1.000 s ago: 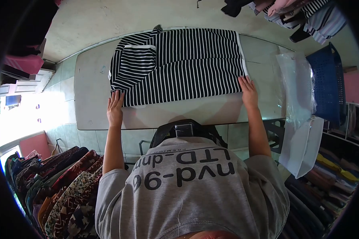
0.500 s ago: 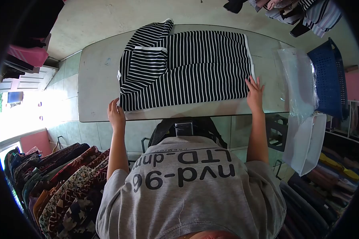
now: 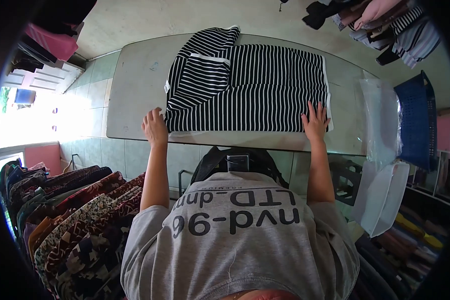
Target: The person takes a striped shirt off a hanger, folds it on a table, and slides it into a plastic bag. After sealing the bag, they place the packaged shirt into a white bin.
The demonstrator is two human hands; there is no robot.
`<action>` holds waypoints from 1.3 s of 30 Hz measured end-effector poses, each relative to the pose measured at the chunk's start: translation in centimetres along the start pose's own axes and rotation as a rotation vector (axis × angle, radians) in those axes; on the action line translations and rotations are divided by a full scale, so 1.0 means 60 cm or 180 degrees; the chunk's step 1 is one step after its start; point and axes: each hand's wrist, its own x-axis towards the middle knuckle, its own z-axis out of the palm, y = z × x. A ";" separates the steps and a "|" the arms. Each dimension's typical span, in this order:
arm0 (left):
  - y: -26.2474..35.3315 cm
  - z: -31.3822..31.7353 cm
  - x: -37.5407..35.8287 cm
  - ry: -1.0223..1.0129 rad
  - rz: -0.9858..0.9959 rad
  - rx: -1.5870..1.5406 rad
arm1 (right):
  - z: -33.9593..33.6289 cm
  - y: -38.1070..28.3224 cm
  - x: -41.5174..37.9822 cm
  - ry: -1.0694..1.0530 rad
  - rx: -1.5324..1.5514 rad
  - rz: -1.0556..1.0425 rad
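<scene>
Both bare forearms (image 3: 157, 170) are pointing forward and standing well apart, the left hand (image 3: 156, 129) is holding its fingers (image 3: 156, 115) bent, the right hand (image 3: 315, 127) is lying palm down with spread fingers.

You are in what looks like a clothing shop or a garment storeroom, though which one is unclear. Patterned garments (image 3: 80, 215) are packed in a row on your left, more clothes (image 3: 407, 37) hang at the upper right, and a striped garment (image 3: 265, 107) lies on the table (image 3: 135, 95) before you.

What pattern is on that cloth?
The cloth has black and white stripes, best seen in the head view.
</scene>
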 end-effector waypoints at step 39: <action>0.078 0.085 0.083 -0.2960 -0.2765 -0.7137 | 0.000 -0.438 0.077 -0.0619 0.1960 -0.4118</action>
